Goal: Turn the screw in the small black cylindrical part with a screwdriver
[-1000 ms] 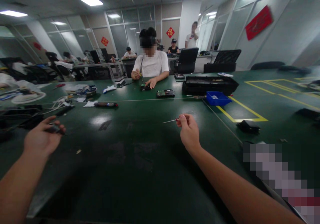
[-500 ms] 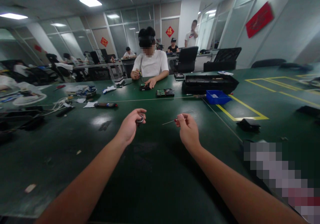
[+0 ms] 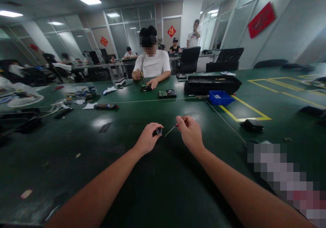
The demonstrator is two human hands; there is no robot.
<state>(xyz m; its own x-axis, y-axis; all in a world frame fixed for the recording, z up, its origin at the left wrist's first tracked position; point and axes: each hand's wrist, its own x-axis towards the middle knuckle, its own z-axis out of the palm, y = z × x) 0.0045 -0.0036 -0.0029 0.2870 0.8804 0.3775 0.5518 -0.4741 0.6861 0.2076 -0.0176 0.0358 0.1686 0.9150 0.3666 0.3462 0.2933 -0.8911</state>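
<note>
My left hand (image 3: 148, 139) is closed on a small round black and silver part (image 3: 158, 131), held just above the green table (image 3: 122, 173). My right hand (image 3: 189, 132) pinches a thin screwdriver (image 3: 170, 130) with a red handle. Its metal tip points left and down, almost touching the small part. Both hands sit close together at the table's middle.
Across the table a person in a white shirt works on a small device (image 3: 147, 88), beside a circuit board (image 3: 166, 93). A black case (image 3: 212, 84) and blue bin (image 3: 220, 97) stand at the right. Cables and tools (image 3: 61, 106) lie left; a black object (image 3: 251, 125) right.
My left hand has come in from the far left with the small part to meet my right hand. The screwdriver tip has tilted down toward the part.
</note>
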